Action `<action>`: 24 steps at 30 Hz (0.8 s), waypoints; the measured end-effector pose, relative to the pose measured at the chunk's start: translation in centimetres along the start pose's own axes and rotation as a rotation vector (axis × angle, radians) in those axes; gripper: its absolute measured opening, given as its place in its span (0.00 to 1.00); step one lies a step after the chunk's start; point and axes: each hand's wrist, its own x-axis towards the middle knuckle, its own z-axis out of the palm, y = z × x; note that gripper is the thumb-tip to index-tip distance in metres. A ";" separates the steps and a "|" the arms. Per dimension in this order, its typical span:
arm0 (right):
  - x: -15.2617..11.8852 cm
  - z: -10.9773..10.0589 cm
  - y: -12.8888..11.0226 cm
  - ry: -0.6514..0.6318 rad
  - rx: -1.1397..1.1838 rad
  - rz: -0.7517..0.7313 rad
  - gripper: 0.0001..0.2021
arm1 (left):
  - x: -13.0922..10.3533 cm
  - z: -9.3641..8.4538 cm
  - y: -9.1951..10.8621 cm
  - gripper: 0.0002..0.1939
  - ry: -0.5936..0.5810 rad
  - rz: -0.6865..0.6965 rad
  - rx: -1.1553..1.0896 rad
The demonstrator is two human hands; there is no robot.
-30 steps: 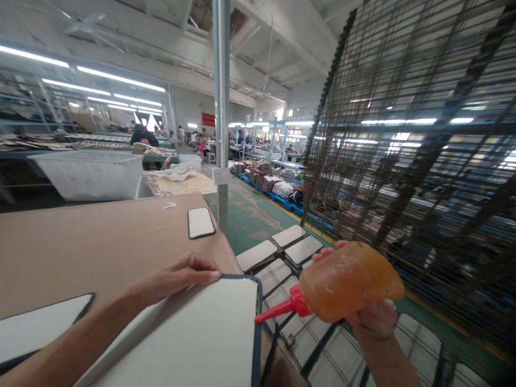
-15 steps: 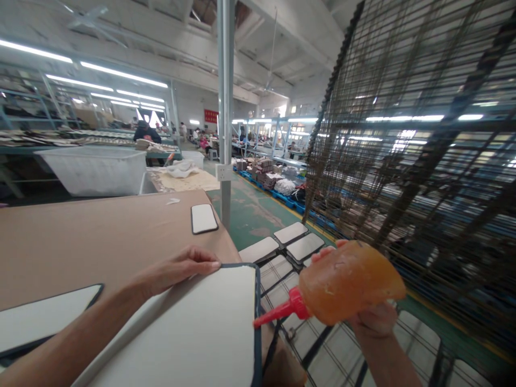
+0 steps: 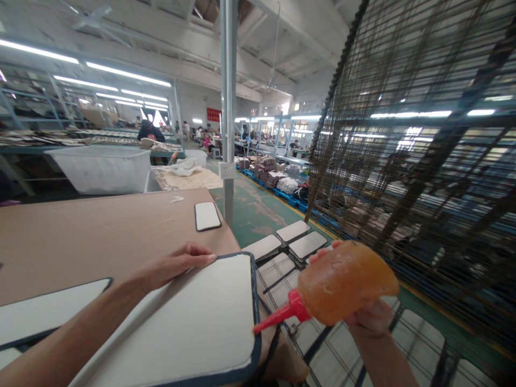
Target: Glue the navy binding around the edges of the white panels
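A large white panel with a dark border (image 3: 201, 317) lies at the near corner of the brown-covered table. The thumb and fingers of my left hand (image 3: 187, 260) pinch its far edge. Wrapped round an orange squeeze bottle (image 3: 346, 282) is my right hand (image 3: 373, 317), partly hidden behind the bottle. The bottle tilts down to the left, and the tip of its red nozzle (image 3: 278, 314) touches the panel's right border. Another bordered panel (image 3: 52, 309) lies at the left, partly behind my left forearm.
A small bordered panel (image 3: 207, 216) sits near the table's far corner. More panels (image 3: 308, 244) lie on a wire rack at the right, beside a tall mesh frame (image 3: 387, 134). A metal post (image 3: 228, 199) stands beyond the table, near a large white bin (image 3: 100, 169).
The large panel has shifted up and slightly left in view, showing its near right corner. The nozzle tip now sits lower along the right border, closer to that corner.
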 end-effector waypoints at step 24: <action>-0.9 -2.4 0.7 -0.108 -0.129 -0.051 0.30 | -0.3 -1.3 -1.6 0.19 0.273 -0.033 -0.137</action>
